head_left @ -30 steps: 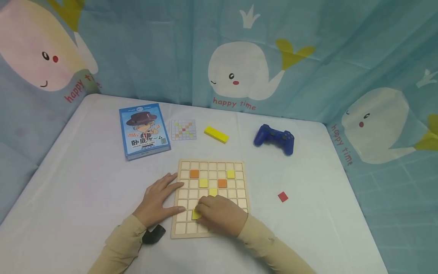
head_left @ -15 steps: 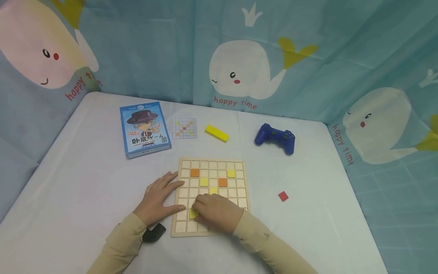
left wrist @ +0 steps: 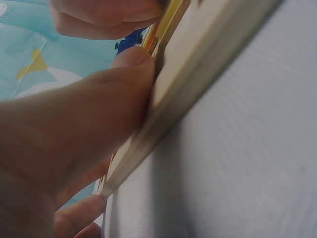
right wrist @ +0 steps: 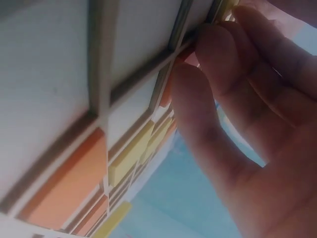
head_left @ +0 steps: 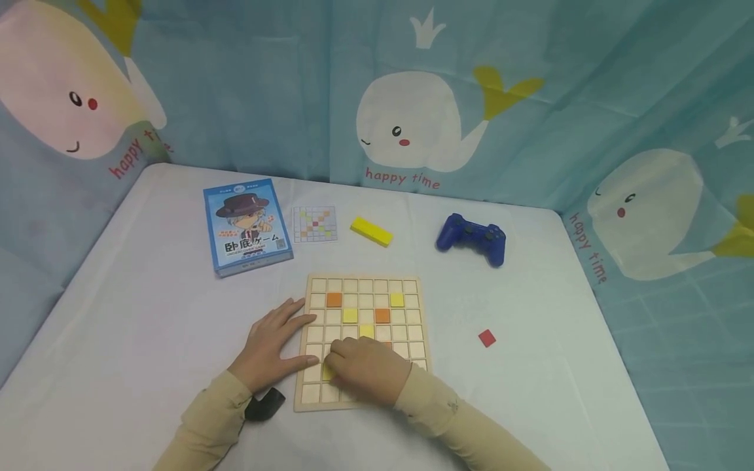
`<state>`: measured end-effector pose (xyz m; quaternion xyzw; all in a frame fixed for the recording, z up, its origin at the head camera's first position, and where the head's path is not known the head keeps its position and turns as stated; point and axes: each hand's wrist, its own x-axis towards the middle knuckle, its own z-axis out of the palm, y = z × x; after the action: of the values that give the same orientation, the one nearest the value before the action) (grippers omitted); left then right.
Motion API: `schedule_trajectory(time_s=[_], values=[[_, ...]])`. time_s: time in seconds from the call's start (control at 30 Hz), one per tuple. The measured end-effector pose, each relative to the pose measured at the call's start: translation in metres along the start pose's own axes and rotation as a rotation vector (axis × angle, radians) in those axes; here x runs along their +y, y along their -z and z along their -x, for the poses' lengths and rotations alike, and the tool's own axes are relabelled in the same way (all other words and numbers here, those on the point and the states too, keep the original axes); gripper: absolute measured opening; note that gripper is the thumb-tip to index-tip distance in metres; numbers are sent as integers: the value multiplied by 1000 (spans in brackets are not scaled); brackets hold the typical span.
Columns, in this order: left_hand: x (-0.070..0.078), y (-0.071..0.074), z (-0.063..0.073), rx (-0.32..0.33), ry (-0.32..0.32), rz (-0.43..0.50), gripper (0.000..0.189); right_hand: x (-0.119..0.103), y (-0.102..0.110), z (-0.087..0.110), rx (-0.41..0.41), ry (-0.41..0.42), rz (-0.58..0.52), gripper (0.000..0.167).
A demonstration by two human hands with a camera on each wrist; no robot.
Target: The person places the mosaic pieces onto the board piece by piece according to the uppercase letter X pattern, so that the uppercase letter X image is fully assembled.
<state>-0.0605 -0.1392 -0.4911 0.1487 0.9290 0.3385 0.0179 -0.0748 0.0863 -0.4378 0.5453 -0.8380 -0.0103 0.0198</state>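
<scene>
A wooden grid board (head_left: pixel 312 394) lies on the white table. My left hand (head_left: pixel 271 347) rests along its left edge, fingers spread and thumb on the rim; the left wrist view shows the thumb (left wrist: pixel 124 84) against the board's side. Over the lower left squares, my right hand (head_left: pixel 368 369) bends its fingers and pinches a yellow tile (head_left: pixel 327 373), mostly hidden beneath them. Elsewhere in the grid sit orange tiles (head_left: pixel 334 299) and yellow tiles (head_left: pixel 350 315). One more orange tile (head_left: pixel 385 345) peeks out behind the right hand. In the right wrist view, fingertips (right wrist: pixel 190 79) hover close over the squares.
A loose red tile (head_left: pixel 487 338) lies right of the board. Behind it are a blue game box (head_left: pixel 250 229), a coloured pattern card (head_left: pixel 315 224), a yellow block (head_left: pixel 371 231) and a blue game controller (head_left: pixel 471 239). A black object (head_left: pixel 265 404) lies by the left sleeve.
My right hand has shifted slightly left with the yellow tile, uncovering part of an orange tile behind it. The left hand stays in place.
</scene>
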Motion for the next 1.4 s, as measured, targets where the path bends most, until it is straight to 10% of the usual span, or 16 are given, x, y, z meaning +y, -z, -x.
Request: schedule_trajectory(time_s=[0.53, 1.4], values=[[2, -1, 4, 17, -3, 10, 69, 11, 8, 18, -10, -79, -86, 20], [1, 1, 0, 7, -3, 4, 71, 89, 9, 186, 150, -748, -203, 32]])
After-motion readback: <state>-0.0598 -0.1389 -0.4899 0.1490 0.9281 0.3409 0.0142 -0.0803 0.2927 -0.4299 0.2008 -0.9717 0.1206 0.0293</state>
